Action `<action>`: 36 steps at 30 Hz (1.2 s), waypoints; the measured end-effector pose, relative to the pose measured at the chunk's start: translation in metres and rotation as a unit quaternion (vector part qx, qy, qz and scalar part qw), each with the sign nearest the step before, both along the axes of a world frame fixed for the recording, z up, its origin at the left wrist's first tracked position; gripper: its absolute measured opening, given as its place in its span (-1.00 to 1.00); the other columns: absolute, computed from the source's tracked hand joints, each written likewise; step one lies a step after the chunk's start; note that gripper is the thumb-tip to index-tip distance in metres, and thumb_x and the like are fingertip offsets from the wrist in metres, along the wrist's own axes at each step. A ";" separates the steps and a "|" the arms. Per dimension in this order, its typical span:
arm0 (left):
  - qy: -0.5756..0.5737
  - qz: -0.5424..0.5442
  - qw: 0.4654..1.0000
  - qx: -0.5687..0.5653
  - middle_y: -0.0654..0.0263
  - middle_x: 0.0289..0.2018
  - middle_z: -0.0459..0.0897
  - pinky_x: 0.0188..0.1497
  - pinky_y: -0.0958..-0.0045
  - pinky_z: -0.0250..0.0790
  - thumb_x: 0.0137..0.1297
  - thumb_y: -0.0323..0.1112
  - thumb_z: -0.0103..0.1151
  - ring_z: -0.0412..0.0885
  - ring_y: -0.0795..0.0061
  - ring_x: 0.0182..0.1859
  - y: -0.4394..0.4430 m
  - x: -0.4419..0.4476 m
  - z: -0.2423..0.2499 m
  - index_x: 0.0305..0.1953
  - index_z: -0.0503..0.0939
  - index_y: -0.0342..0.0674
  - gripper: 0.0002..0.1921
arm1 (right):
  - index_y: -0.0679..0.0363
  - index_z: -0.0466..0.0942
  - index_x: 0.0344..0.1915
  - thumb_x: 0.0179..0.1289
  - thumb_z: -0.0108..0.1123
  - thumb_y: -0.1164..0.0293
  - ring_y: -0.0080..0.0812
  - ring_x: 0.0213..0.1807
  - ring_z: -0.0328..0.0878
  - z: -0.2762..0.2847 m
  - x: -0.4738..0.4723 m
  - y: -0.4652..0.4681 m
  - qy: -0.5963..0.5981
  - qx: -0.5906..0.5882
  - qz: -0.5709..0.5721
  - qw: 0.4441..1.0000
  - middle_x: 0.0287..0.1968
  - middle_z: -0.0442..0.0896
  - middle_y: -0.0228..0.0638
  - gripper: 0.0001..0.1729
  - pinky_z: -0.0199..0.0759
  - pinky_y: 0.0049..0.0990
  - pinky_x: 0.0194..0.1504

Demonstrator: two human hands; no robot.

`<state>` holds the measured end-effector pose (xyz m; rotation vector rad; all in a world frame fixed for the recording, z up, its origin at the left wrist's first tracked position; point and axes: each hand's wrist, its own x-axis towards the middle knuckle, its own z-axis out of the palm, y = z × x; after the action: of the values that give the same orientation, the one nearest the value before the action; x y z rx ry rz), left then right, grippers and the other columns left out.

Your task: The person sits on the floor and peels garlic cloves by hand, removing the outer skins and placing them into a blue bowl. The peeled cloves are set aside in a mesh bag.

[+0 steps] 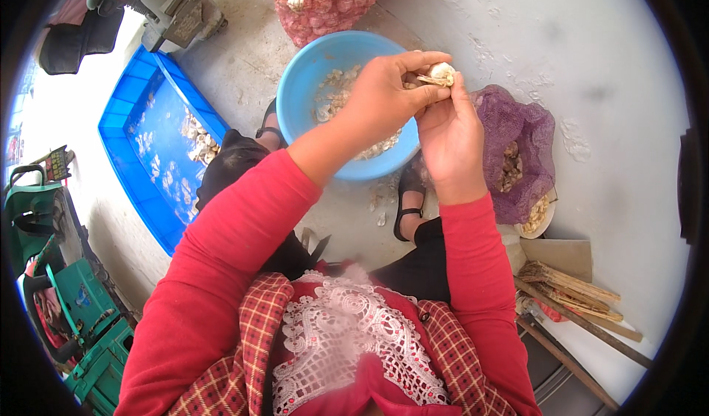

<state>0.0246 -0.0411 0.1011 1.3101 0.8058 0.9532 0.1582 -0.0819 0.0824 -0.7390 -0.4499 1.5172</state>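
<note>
My left hand (379,92) and my right hand (451,139) meet above the far right edge of a light blue plastic basin (291,92). Between their fingertips they hold a pale garlic bulb (442,72), with dry, yellowish skin or stem hanging at its lower side. The fingers of my left hand curl around it from the left, while my right thumb and fingers press it from below and the right. Loose garlic skins (338,86) lie inside the basin. Part of my left palm and most of my right fingertips are hidden.
A pink mesh sack of garlic bulbs (321,6) stands beyond the basin. At left lies a blue tray (130,86) holding garlic (199,139). A purple mesh bag (540,122) and a bowl of peeled cloves (536,216) are at right, near wooden sticks (576,291). Green cases (83,294) stand lower left.
</note>
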 end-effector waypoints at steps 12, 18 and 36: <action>0.059 -0.006 0.994 0.092 0.19 -0.13 0.75 -0.03 0.47 0.50 0.24 -0.52 0.25 0.67 0.53 -0.11 0.000 -0.003 0.001 0.19 0.61 -0.20 -0.56 | 0.43 0.34 0.30 0.63 -0.22 0.30 -0.24 0.36 0.38 0.015 -0.004 0.003 -0.012 0.009 -0.031 0.999 0.36 0.42 -0.04 -0.52 0.26 -0.22 0.40; 0.059 -0.021 0.992 0.106 0.17 -0.08 0.71 -0.03 0.45 0.49 0.20 -0.59 0.23 0.64 0.51 -0.13 -0.002 0.000 -0.002 0.19 0.61 -0.23 -0.53 | 0.46 0.38 0.24 0.62 -0.16 0.29 -0.28 0.30 0.44 0.013 0.000 0.002 -0.052 0.006 -0.024 0.998 0.29 0.48 -0.05 -0.53 0.33 -0.27 0.34; -0.050 -0.014 0.998 -0.029 0.24 -0.27 0.73 -0.51 0.62 0.42 0.29 -0.47 0.30 0.62 0.66 -0.41 0.005 -0.002 0.000 -0.03 0.57 -0.35 -0.75 | 0.38 0.56 -0.03 0.52 0.11 0.29 -0.45 -0.12 0.55 0.012 0.017 0.005 -0.138 0.003 -0.013 0.990 -0.11 0.63 -0.26 -0.68 0.49 -0.39 -0.04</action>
<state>0.0230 -0.0363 0.1009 1.2108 0.7308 0.9589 0.1756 -0.0768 0.0944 -0.9529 -0.6492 1.3942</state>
